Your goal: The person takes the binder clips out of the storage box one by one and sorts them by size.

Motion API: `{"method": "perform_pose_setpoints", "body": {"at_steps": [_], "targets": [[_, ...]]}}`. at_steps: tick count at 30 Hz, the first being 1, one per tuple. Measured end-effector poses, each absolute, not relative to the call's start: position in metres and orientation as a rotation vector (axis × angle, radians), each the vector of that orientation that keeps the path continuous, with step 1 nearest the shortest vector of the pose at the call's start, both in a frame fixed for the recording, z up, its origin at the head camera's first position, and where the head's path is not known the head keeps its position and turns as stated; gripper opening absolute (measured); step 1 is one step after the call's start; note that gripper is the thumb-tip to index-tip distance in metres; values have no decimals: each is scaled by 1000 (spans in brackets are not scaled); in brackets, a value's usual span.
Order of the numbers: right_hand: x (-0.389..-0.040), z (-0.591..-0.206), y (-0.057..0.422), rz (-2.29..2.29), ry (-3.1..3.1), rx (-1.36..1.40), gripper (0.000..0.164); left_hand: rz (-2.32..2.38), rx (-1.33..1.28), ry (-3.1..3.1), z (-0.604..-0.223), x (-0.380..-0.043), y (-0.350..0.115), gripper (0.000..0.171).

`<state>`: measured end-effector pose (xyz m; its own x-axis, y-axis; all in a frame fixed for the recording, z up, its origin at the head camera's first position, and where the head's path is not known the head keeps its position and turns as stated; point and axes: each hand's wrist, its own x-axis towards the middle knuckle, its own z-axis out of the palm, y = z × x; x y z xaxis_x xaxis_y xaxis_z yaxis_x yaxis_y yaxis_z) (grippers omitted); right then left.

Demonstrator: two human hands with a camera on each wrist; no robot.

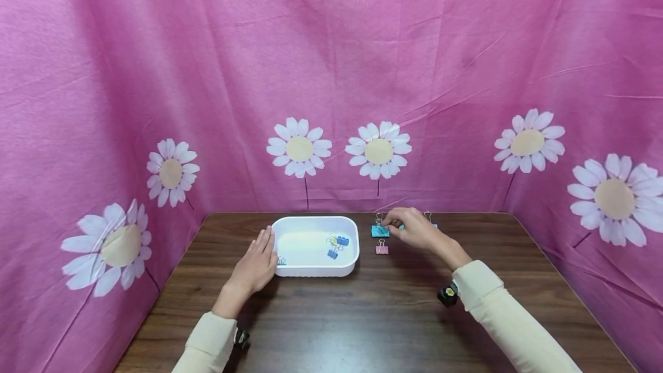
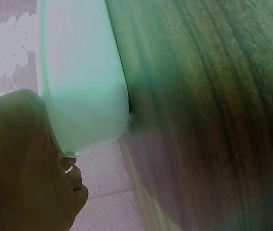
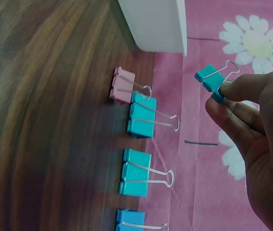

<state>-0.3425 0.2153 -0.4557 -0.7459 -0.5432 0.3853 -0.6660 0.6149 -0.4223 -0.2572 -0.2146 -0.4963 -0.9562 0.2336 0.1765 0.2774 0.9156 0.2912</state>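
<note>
In the head view my right hand (image 1: pixel 414 229) is over the right part of the table. Its thumb and fingers pinch a small teal binder clip (image 3: pixel 209 78), held up off the table with its wire handle showing. Below it stand a pink binder clip (image 3: pixel 123 85), two larger teal binder clips (image 3: pixel 141 118) and a blue binder clip (image 3: pixel 130 220) in a row. My left hand (image 1: pixel 255 266) rests against the left end of a white tray (image 1: pixel 316 271), fingers extended along its rim. Two blue binder clips (image 1: pixel 332 254) and a yellowish one lie inside the tray; a teal one sits at its near-left corner.
A dark wood-grain table (image 1: pixel 331 315) carries everything. Pink cloth (image 1: pixel 331 73) printed with white daisies hangs behind and along both sides. The tray stands left of the row of clips, close to the table's back edge.
</note>
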Motion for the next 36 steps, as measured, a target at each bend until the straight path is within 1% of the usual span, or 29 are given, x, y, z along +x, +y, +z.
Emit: {"method": "perform_pose_setpoints", "body": {"at_steps": [12, 19, 36], "targets": [[-338, -472, 241, 824, -2628, 928, 7, -486, -399, -2945, -497, -257, -214, 57], [-337, -485, 251, 838, -2618, 880, 11, -484, -397, -2942, -497, -257, -214, 57], [-333, -513, 266, 889, -2664, 761, 12, -497, -388, -2936, -496, -258, -214, 56]]}}
